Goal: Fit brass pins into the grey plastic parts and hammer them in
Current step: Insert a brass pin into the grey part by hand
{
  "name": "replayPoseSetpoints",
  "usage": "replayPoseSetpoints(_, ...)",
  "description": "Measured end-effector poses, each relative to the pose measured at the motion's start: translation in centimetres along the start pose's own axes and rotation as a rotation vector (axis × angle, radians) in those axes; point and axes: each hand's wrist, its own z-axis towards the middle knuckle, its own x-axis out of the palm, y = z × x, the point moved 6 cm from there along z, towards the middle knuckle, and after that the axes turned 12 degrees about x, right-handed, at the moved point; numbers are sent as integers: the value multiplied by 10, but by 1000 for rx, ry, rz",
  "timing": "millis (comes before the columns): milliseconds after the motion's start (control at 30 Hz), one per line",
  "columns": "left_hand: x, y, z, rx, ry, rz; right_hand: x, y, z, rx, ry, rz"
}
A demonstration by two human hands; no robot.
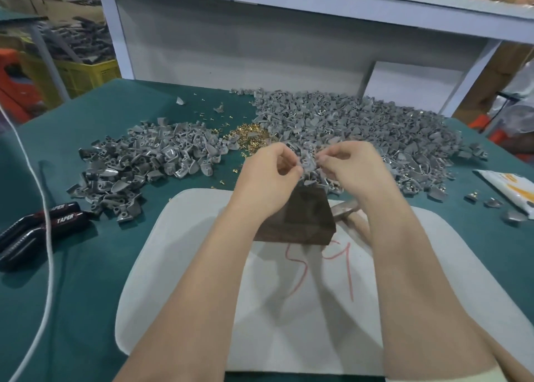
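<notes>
Head view: both hands are raised close together over a dark wooden block (297,222), which stands on a white mat (187,260) on the green counter (95,295).
Left hand (268,179): fingers curled, with thumb and forefinger pinching one side of a single grey plastic part (308,162).
Right hand (349,170): fingertips pinch the same part from the other side, so the two hands nearly meet across it.
Grey plastic part: held between the fingertips, just above the far edge of the block; it cannot be told whether it touches the block.
Pin in hand: too small to tell whether one is in the part or between the fingers.
Brass pins (250,136): a loose heap just beyond the left hand, with strays scattered on the counter around it.
Larger pile (375,130): grey parts beyond the right hand, spreading well out to its right.
Smaller pile (138,164): grey parts well to the left of the left hand.
Hammer (344,208): its head lies on the mat just beside the block, under the right forearm; neither hand holds it.
Step (judged): fitting a pin; hammering of this part is not yet begun.
Progress (judged): which pile is finished cannot be told; the many loose pins and parts suggest much work is left.
</notes>
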Motion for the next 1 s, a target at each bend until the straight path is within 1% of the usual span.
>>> replayPoseSetpoints(33,3,0,-1,8,50,70,-1,-2,-6,-18,19,31)
replayPoseSetpoints(133,7,5,-4,-15,161,324,3,-6,-14,-64,32,-1)
replayPoseSetpoints(233,6,8,-6,-75,196,401,6,-11,-12,-42,10,-47)
replayPoseSetpoints(367,-1,9,-6,-106,148,378,0,-11,-15,-48,-22,-166)
replayPoseSetpoints(433,-3,7,-5,-100,138,356,0,-10,-22,-49,69,-217)
replayPoseSetpoints(533,-2,6,-6,-93,148,346,10,-8,-33,-24,276,-292)
replayPoseSetpoints(567,-1,7,-6,-94,152,341,13,-8,-34,-32,293,-338)
replayPoseSetpoints(633,-1,7,-6,-94,162,338,17,-5,-35,-71,276,-468)
replayPoseSetpoints(700,0,8,-6,-91,177,340,21,-4,-36,-90,265,-524)
replayPoseSetpoints(833,2,8,-7,-77,193,346,22,-5,-35,-84,261,-509)
replayPoseSetpoints(933,2,8,-6,-76,193,353,23,-4,-36,-62,262,-428)
replayPoseSetpoints(1000,2,9,-6,-79,190,356,25,-1,-37,-80,236,-420)
